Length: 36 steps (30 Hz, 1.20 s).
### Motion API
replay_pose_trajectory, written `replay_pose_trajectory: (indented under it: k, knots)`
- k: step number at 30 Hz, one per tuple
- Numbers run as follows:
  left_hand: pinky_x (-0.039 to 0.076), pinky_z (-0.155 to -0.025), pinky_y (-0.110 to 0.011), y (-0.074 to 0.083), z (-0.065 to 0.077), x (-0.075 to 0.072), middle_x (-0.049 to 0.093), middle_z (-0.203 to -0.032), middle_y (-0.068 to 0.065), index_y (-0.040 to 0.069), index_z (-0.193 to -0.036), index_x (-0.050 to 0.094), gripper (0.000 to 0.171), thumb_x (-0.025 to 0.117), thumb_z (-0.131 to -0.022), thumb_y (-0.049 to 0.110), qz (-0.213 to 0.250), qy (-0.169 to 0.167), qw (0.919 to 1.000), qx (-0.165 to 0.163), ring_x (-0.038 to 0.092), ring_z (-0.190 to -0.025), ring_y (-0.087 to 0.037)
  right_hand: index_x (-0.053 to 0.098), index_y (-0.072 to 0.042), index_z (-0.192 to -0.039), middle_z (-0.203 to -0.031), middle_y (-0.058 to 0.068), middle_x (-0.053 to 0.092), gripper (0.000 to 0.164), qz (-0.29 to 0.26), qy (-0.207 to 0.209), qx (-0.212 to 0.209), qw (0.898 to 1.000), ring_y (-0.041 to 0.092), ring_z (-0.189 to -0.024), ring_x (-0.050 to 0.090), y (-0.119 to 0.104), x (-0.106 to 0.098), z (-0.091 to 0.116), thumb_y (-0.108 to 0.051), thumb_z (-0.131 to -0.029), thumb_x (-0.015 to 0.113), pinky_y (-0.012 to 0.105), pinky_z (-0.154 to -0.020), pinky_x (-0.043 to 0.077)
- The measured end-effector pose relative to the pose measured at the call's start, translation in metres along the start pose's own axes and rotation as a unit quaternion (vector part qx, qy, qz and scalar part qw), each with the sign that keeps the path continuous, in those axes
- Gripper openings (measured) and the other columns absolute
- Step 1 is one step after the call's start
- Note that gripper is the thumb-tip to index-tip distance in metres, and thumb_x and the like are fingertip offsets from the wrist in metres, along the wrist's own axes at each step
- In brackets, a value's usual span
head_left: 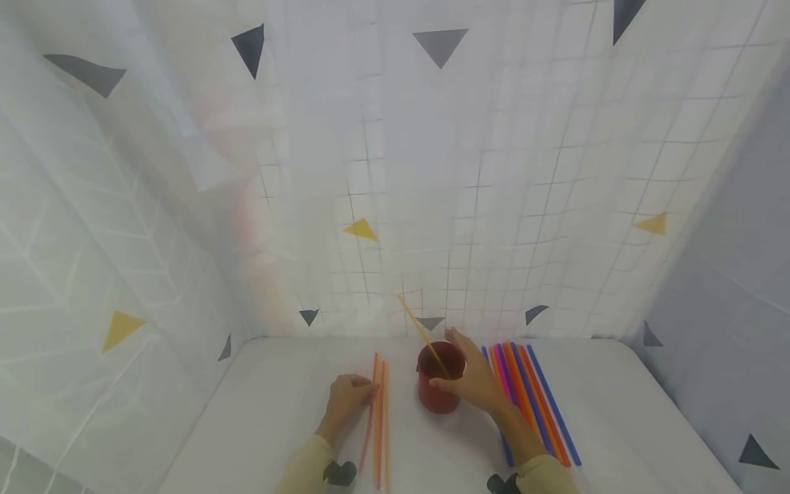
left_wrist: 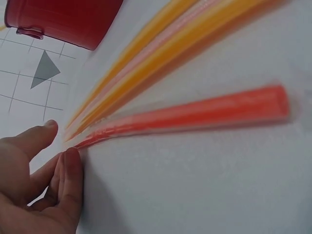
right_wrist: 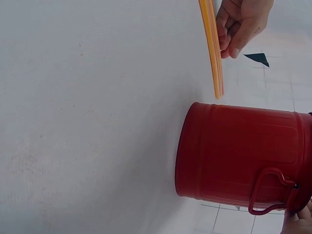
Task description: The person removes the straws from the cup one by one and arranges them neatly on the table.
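Observation:
A red metal bucket [head_left: 439, 394] stands upright on the table, with one yellow straw [head_left: 415, 319] leaning out over its back left rim. My right hand [head_left: 475, 377] holds the bucket around its right side near the rim. A small side handle [right_wrist: 268, 192] shows in the right wrist view. Left of the bucket lie several orange, yellow and pink straws [head_left: 385, 425]. With its fingertips my left hand [head_left: 352, 398] touches the far part of the leftmost red-orange straw [left_wrist: 195, 112]; the thumb stands apart from the fingers in the left wrist view.
On the right lies a row of several blue, orange, pink and purple straws [head_left: 537, 398], partly behind my right forearm. The white table [head_left: 265, 405] ends at a patterned curtain [head_left: 308, 206] at the back, with cloth on both sides.

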<state>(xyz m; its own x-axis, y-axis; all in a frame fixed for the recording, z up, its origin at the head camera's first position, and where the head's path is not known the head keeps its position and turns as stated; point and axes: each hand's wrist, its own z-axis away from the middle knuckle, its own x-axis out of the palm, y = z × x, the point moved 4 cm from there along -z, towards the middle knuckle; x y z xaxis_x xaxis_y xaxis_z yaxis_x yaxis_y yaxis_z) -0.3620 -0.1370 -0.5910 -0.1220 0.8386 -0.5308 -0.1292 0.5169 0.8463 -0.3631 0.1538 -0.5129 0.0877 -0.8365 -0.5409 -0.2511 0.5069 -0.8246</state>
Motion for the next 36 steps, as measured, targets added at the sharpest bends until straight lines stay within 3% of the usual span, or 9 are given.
replay_pose_trajectory:
  k: [6,10,16,21,27,31,36]
  knots:
    - [0.053,-0.074,-0.037,-0.007,-0.006,0.003,0.067,-0.082,-0.002,0.007,-0.092,0.071,0.031,0.079,-0.08,0.035,0.004,-0.009,0.9999,-0.008,0.062,-0.076,-0.016,0.027,-0.031,-0.153,-0.153,-0.009,0.033,0.11,0.004,0.0,-0.002,1.0,0.02,-0.141,0.031,0.002,0.0,0.0,-0.055,-0.064,0.086,0.057,-0.101,0.041]
    - [0.054,-0.072,-0.035,-0.001,-0.012,0.005,0.068,-0.084,-0.002,0.007,-0.094,0.071,0.032,0.078,-0.081,0.036,0.001,-0.011,0.9999,0.01,0.063,-0.075,-0.015,0.027,-0.034,-0.152,-0.154,-0.01,0.033,0.109,0.003,0.001,-0.006,1.0,0.019,-0.141,0.031,0.003,0.001,0.0,-0.054,-0.064,0.086,0.057,-0.1,0.042]
    - [0.056,-0.076,-0.036,0.034,-0.014,0.005,0.072,-0.092,-0.005,0.006,-0.1,0.073,0.033,0.077,-0.083,0.034,0.013,-0.001,0.9968,0.079,0.066,-0.082,-0.017,0.027,-0.036,-0.152,-0.154,-0.01,0.033,0.108,0.004,0.003,-0.013,1.0,0.02,-0.141,0.031,0.004,0.001,-0.001,-0.055,-0.064,0.086,0.058,-0.1,0.041]
    - [0.056,-0.077,-0.033,0.065,-0.018,0.008,0.072,-0.098,-0.004,0.01,-0.105,0.072,0.032,0.075,-0.085,0.036,0.054,-0.016,0.9935,0.099,0.068,-0.086,-0.016,0.026,-0.037,-0.152,-0.154,-0.01,0.032,0.108,0.008,0.005,-0.023,1.0,0.021,-0.142,0.03,0.004,0.0,-0.002,-0.056,-0.064,0.085,0.059,-0.102,0.039]
    - [0.056,-0.079,-0.034,0.097,-0.022,0.017,0.073,-0.1,-0.007,0.006,-0.108,0.071,0.033,0.077,-0.085,0.028,0.104,-0.016,0.9854,0.134,0.069,-0.089,-0.019,0.026,-0.037,-0.152,-0.154,-0.01,0.032,0.107,0.006,0.003,-0.02,1.0,0.021,-0.142,0.029,0.001,-0.001,0.0,-0.055,-0.065,0.085,0.06,-0.103,0.037]
    - [0.055,-0.084,-0.036,0.113,-0.024,0.024,0.073,-0.102,-0.005,0.005,-0.111,0.07,0.034,0.076,-0.085,0.026,0.117,-0.018,0.9822,0.146,0.068,-0.097,-0.02,0.026,-0.036,-0.152,-0.154,-0.009,0.033,0.107,-0.001,0.002,-0.017,1.0,0.021,-0.142,0.029,0.0,-0.001,0.0,-0.053,-0.065,0.086,0.061,-0.104,0.035]
    - [0.053,-0.089,-0.035,0.12,-0.026,0.038,0.072,-0.104,-0.001,0.008,-0.113,0.071,0.033,0.076,-0.085,0.026,0.149,-0.026,0.9782,0.142,0.067,-0.101,-0.017,0.027,-0.036,-0.152,-0.154,-0.009,0.034,0.106,0.0,0.003,-0.018,1.0,0.021,-0.142,0.029,0.0,-0.001,-0.001,-0.052,-0.065,0.087,0.06,-0.105,0.035]
